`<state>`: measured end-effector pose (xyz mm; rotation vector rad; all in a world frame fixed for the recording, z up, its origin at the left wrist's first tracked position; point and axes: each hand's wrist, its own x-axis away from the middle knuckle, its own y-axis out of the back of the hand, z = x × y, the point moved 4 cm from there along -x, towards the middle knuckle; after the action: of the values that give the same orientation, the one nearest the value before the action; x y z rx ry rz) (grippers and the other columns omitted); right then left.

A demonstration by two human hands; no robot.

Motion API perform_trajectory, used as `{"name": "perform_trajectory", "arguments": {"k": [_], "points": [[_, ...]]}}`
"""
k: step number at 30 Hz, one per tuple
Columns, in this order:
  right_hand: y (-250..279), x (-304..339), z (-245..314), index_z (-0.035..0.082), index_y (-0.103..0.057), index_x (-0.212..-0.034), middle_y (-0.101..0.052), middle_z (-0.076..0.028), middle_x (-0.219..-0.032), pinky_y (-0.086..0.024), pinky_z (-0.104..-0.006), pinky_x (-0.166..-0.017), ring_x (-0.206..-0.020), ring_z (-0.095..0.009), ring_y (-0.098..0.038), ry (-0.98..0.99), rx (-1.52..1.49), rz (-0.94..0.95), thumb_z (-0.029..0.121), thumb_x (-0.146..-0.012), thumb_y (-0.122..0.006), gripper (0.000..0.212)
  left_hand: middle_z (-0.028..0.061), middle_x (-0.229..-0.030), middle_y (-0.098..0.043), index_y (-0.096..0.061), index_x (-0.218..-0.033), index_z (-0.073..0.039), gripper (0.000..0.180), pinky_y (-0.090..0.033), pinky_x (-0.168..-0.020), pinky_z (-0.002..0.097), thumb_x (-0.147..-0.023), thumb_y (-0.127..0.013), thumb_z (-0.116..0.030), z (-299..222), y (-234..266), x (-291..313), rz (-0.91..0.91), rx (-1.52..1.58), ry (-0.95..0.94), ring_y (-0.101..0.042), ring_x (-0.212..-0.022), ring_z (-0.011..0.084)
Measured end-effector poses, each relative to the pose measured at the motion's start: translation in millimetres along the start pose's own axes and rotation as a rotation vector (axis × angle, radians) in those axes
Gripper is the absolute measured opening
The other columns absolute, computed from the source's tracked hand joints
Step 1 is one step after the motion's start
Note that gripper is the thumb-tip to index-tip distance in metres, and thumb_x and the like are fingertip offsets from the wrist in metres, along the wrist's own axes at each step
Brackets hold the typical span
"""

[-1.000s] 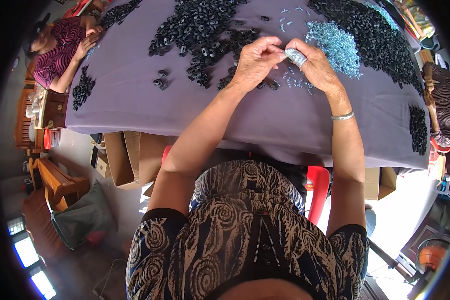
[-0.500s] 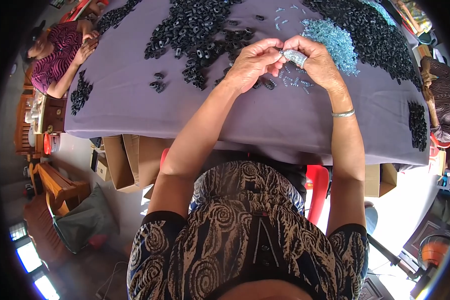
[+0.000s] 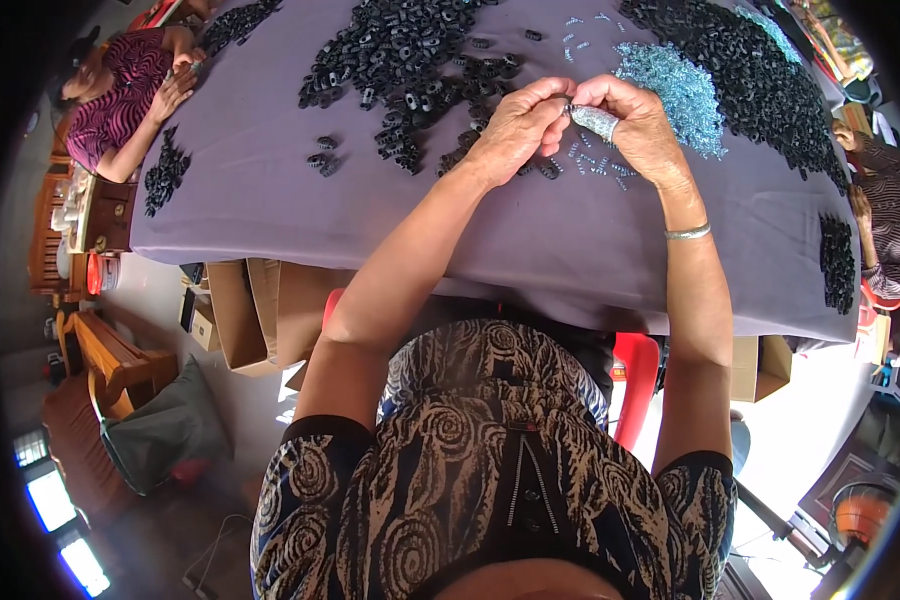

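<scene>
Your left hand (image 3: 515, 135) is closed in a pinch on a small dark piece (image 3: 567, 107), held up over the table between your two hands. Your right hand (image 3: 648, 132) meets it from the right, fingers curled in; whether those fingertips grip the piece too, or something smaller, you cannot tell from here. The piece sits right at the tips of your left thumb and finger, at the left end of the silvery wrap (image 3: 596, 123) on a digit of your right hand. Little of it shows: it looks dark and very small, and your fingers hide its shape.

Just to the near side of your hands, loose coils (image 3: 599, 167) lie scattered, thin and pale. To the right and a little farther off spreads the coil pile (image 3: 680, 95), bright, bluish and glinting. Far and left of your grip is a heap of black parts (image 3: 395, 50), stubby, rounded pieces, some showing an opening. A second black heap (image 3: 765, 105) lies beyond the coils on the right. All rest on a purple-grey cloth (image 3: 320, 220).
</scene>
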<state>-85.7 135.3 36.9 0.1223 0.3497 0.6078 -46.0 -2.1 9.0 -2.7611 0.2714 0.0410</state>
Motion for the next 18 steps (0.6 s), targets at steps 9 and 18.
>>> {"name": "perform_trajectory", "arguments": {"k": [9, 18], "points": [[28.6, 4.2, 2.8, 0.003, -0.062, -0.087, -0.059, 0.004, -0.076, -0.041, -0.0187, -0.059, -0.069, -0.003, -0.052, 0.018, 0.100, -0.051, -0.003, -0.080, -0.060, 0.009, 0.0004, -0.060, -0.049, -0.058, -0.105, -0.003, 0.020, -0.040, -0.049, 0.0231, -0.091, -0.047, -0.013, 7.2, 4.2, -0.3, -0.058, -0.339, -0.001, -0.044, -0.051, 0.0077], [26.8, 10.8, 4.1, 0.001, -0.063, -0.078, -0.060, -0.004, -0.063, -0.044, -0.0263, -0.056, -0.059, -0.011, -0.053, -0.176, 0.535, 0.158, 0.005, -0.070, -0.067, 0.009, 0.0129, -0.074, -0.063, -0.061, -0.105, -0.006, 0.022, -0.049, -0.059, 0.0324, -0.084, -0.054, -0.008, 1.5, -5.0, 6.0, -0.155, -1.086, -0.550, -0.061, -0.061, 0.0231]]}}
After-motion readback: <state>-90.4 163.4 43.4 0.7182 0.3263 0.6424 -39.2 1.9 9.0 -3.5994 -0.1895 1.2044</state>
